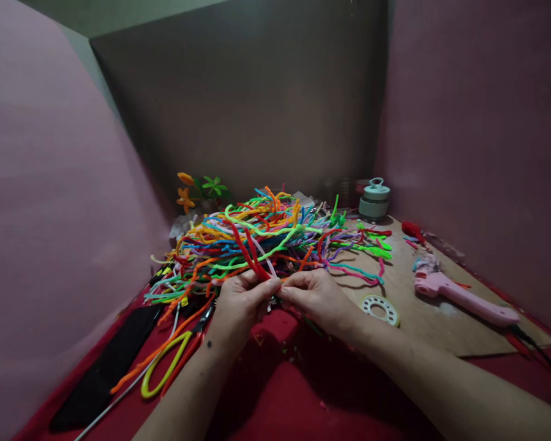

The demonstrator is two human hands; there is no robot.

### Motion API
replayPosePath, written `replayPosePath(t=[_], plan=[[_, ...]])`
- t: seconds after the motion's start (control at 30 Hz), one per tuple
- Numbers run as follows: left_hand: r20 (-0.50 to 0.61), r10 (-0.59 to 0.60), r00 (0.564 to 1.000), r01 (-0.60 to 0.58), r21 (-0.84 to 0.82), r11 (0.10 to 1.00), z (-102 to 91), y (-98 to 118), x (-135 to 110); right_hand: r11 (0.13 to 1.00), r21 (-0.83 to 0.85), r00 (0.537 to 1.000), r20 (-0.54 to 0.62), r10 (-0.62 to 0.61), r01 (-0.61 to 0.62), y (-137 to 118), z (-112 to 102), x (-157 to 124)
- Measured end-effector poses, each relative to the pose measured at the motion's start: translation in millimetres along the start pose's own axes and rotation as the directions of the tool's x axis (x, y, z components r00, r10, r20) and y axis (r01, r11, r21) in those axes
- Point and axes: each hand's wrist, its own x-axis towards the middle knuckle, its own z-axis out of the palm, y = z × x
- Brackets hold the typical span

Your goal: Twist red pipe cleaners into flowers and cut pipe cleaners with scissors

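Red pipe cleaners (252,256) rise from between my two hands, in front of a big heap of multicoloured pipe cleaners (261,229). My left hand (242,300) pinches them near their lower end, thumb against the curled fingers. Fingertips of my right hand (314,297) meet the left thumb and pinch the same spot. A pale pipe cleaner (264,254) also stands there; whether it is held or lies behind, I cannot tell. Just left of my left hand lie scissors with a yellow handle loop (168,364).
On the right, a pink hot glue gun (468,297) lies on a brown board (408,331), with a white tape roll (380,310). A teal lidded jar (374,201) stands behind. A black flat object (108,367) lies left. Orange pipe-cleaner flowers (185,193) stand at the back.
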Motion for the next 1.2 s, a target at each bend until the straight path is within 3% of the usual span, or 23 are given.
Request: replayPosePath(t=[0.23,0.4,0.57,1.2], plan=[[-0.123,-0.011,0.992,-0.011,-0.181,0.983,-1.6,3.4,3.6,0.989,0.000,0.988,0.035,0.150,-0.150,8.6,5.2,1.5],[-0.074,-0.008,0.997,-0.003,-0.142,0.990,-2.9,1.4,3.6,0.997,0.075,0.998,0.051,0.032,-0.036,6.2,4.4,1.1],[-0.017,-0.007,1.000,0.005,-0.136,0.991,1.8,-1.5,2.5,0.992,0.103,0.997,0.006,0.076,-0.076,5.6,3.9,0.2],[0.019,-0.060,0.998,0.062,-0.082,0.995,2.6,-2.6,2.6,0.923,0.351,0.987,0.086,0.133,-0.155,17.2,2.5,3.9]])
